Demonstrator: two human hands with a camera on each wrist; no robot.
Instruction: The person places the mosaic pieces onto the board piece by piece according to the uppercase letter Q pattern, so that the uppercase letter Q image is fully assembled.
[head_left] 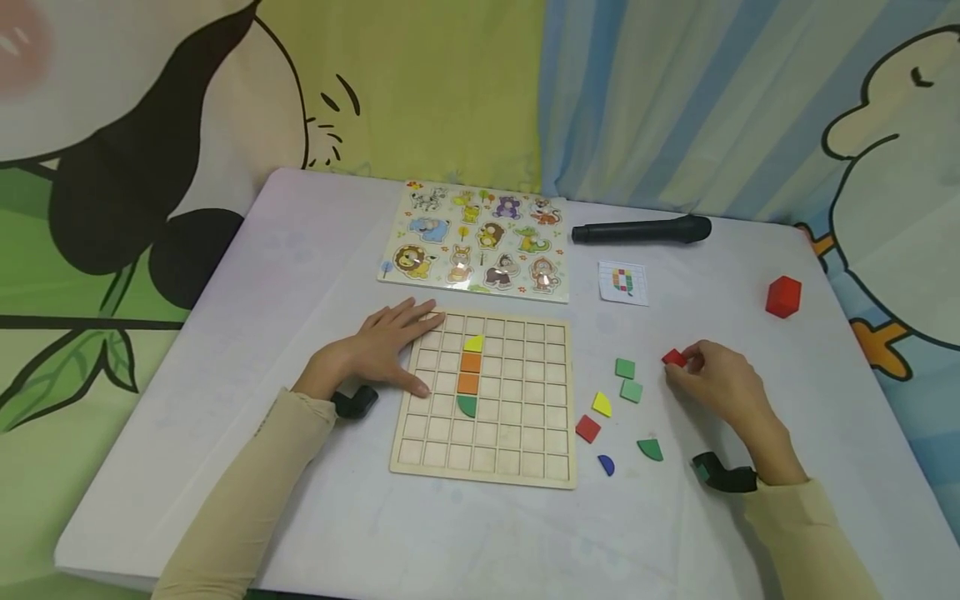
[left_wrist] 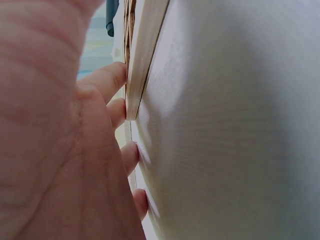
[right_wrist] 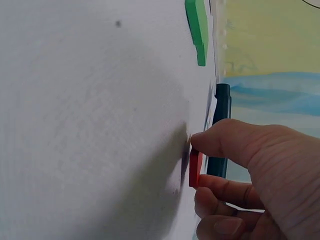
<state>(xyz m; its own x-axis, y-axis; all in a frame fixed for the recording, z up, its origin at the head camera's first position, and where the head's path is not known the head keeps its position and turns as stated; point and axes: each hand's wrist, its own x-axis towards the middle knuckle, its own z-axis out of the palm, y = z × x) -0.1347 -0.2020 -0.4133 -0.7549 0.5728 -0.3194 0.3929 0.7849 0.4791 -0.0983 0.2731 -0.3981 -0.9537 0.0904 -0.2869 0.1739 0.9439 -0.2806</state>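
My left hand (head_left: 382,350) rests with spread fingers on the left edge of a wooden grid board (head_left: 517,482). A column of pieces lies in its cells: a yellow quarter-round (head_left: 473,343), two orange squares (head_left: 470,362) and a green quarter-round (head_left: 467,406). To the right of the board my right hand (head_left: 720,379) pinches a red square tile (head_left: 674,357) between thumb and finger; the right wrist view shows this red tile (right_wrist: 195,167) on edge, close to the tabletop. In the left wrist view, fingertips (left_wrist: 117,75) touch the board's side (left_wrist: 145,55).
Loose pieces lie between board and right hand: green squares (head_left: 625,367), a yellow quarter-round (head_left: 602,405), a red square (head_left: 588,429), a blue half-round (head_left: 607,465), a green quarter-round (head_left: 650,450). Behind are an animal puzzle (head_left: 476,242), a pattern card (head_left: 623,283), a black microphone (head_left: 641,230) and a red block (head_left: 783,297).
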